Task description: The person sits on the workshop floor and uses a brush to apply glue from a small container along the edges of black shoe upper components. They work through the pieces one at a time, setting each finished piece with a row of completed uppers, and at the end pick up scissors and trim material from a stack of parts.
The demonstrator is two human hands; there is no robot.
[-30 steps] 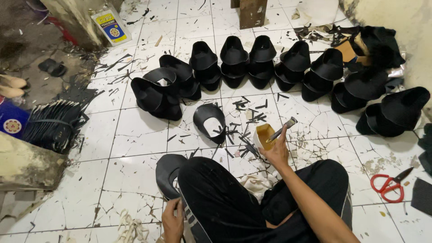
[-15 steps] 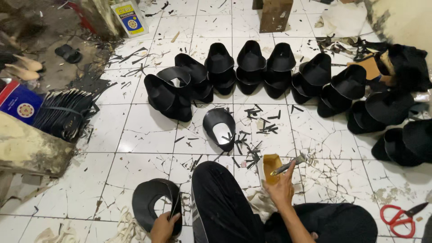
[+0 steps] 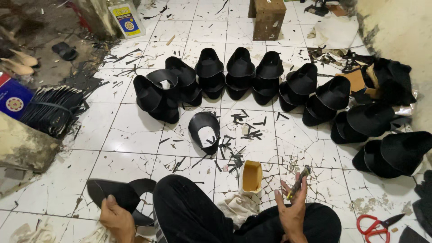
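Gripping a black curved brim piece (image 3: 118, 194) low beside the knee, the left hand (image 3: 118, 219) is closed; the right hand (image 3: 292, 211) pinches a small brush (image 3: 299, 182) near the glue cup (image 3: 251, 177). Judging by the rows, many black caps (image 3: 240, 67) look finished; 1 part (image 3: 204, 130) lies unworked on the floor (image 3: 130, 135).

Even, fairly bright overhead light falls on the white tiled floor (image 3: 135, 135), giving soft short shadows under the black shoe uppers (image 3: 238, 72) and mild glare on the tiles, while the wide lens bends the frame edges and the left corner stays dimmer and slightly soft.
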